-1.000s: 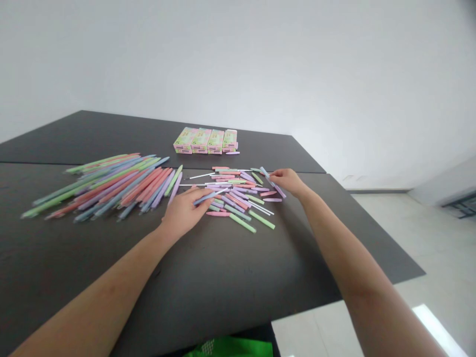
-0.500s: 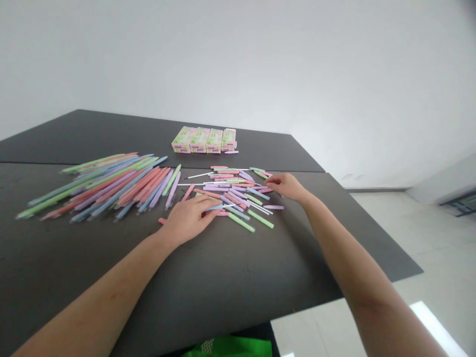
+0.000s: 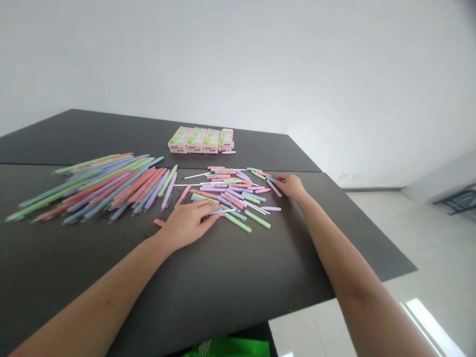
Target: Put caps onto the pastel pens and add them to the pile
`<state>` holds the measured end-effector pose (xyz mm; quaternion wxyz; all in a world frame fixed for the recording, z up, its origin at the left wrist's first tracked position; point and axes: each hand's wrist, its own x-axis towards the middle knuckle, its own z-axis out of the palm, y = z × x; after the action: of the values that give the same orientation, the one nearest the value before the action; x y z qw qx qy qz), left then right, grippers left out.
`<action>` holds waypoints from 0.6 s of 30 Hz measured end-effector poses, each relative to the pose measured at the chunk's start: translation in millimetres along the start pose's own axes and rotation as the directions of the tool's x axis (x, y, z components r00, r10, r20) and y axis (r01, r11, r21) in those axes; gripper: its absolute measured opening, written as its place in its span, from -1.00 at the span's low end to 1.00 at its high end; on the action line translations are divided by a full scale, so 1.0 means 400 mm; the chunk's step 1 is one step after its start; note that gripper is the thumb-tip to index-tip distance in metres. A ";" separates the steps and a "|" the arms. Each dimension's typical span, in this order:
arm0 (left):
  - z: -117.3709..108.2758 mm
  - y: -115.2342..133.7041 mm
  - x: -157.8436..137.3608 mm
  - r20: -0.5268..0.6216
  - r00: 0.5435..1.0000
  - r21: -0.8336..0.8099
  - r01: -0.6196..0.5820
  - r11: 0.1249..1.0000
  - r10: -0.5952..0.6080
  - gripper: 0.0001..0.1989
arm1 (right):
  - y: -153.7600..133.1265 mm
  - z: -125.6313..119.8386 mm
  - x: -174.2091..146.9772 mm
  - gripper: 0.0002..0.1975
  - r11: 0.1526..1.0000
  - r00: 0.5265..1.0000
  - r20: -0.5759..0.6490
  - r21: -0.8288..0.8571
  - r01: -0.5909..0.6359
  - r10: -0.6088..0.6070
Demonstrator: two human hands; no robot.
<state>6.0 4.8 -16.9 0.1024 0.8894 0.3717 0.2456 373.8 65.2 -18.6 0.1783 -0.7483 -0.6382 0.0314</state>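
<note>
My left hand (image 3: 191, 218) rests at the near left edge of a scattered heap of short pen parts (image 3: 234, 191) in pink, purple, green and blue. Its fingers are closed on a blue pen barrel (image 3: 214, 211) with a thin white refill (image 3: 229, 210) sticking out to the right. At the heap's right end, my right hand (image 3: 292, 186) is pinched at the tip of a blue pen part (image 3: 271, 179); its grip is partly hidden. A purple pen part (image 3: 274, 188) lies just beneath those fingertips. White refills (image 3: 193, 185) lie among the loose parts.
A large pile of whole pens (image 3: 100, 186) in several colours lies left of the heap. Several small pink-and-green boxes (image 3: 195, 140) stand in a row farther back, with a purple piece (image 3: 228, 152) beside them. The dark table (image 3: 223, 287) ends at the right above a tiled floor.
My right hand has shifted slightly right, and a blue part now shows at its fingertips with a purple part below. My left hand keeps its hold; the view has turned slightly.
</note>
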 end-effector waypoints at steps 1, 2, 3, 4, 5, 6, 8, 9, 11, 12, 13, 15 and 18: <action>0.000 0.000 0.000 0.004 1.000 -0.001 0.003 1.000 -0.003 -0.67 | -0.003 0.005 0.002 -0.74 1.000 1.000 0.006 -0.008 0.011 -0.011; 0.001 0.000 0.000 0.000 1.000 -0.001 0.008 1.000 -0.008 -0.67 | -0.006 0.008 0.004 -0.75 1.000 1.000 0.010 -0.016 0.019 -0.018; 0.001 -0.001 0.000 -0.007 1.000 -0.002 0.012 1.000 -0.012 -0.67 | -0.008 0.009 0.005 -0.77 1.000 1.000 0.011 -0.022 0.021 -0.021; 0.002 -0.003 0.000 -0.019 1.000 -0.006 0.015 1.000 -0.015 -0.67 | -0.010 0.008 0.005 -0.78 0.999 1.000 0.010 -0.027 0.019 -0.019; 0.002 -0.005 0.000 -0.028 0.999 -0.011 0.020 1.000 -0.020 -0.67 | -0.014 0.005 0.005 -0.79 0.999 1.000 0.006 -0.030 0.014 -0.013; 0.002 -0.007 0.000 -0.034 0.999 -0.017 0.024 1.000 -0.025 -0.67 | -0.019 0.001 0.002 -0.79 0.999 1.000 -0.001 -0.036 0.006 -0.006; 0.002 -0.010 0.001 -0.039 0.999 -0.029 0.036 0.999 -0.037 -0.67 | -0.041 -0.010 -0.010 -0.79 1.000 1.000 -0.023 -0.017 0.000 0.000; 0.001 -0.011 0.002 -0.036 0.998 -0.033 0.040 0.999 -0.042 -0.67 | -0.057 -0.017 -0.020 -0.79 1.000 1.000 -0.030 0.018 0.008 -0.007; -0.002 -0.012 0.003 -0.028 0.998 -0.036 0.049 0.998 -0.050 -0.66 | -0.100 -0.031 -0.049 -0.80 0.970 0.997 -0.017 0.232 0.075 -0.073; -0.003 -0.011 0.003 -0.024 0.998 -0.036 0.053 0.998 -0.054 -0.66 | -0.124 -0.037 -0.068 -0.81 0.917 0.992 0.010 0.382 0.113 -0.127; -0.005 -0.010 0.004 -0.020 0.998 -0.036 0.059 0.998 -0.060 -0.65 | -0.149 -0.043 -0.087 -0.81 0.837 0.979 0.052 0.530 0.139 -0.196; -0.010 -0.007 0.004 -0.016 0.997 -0.037 0.070 0.997 -0.070 -0.64 | -0.194 -0.052 -0.127 -0.80 0.665 0.938 0.090 0.728 0.168 -0.336; -0.017 -0.001 0.004 -0.013 0.997 -0.048 0.078 0.996 -0.079 -0.62 | -0.232 -0.057 -0.173 -0.78 0.539 0.918 0.072 0.826 0.163 -0.389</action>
<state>3.2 6.5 -10.6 0.1305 0.8696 0.4011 0.2566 279.8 4.4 18.8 0.4193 -0.4638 -0.6811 0.3812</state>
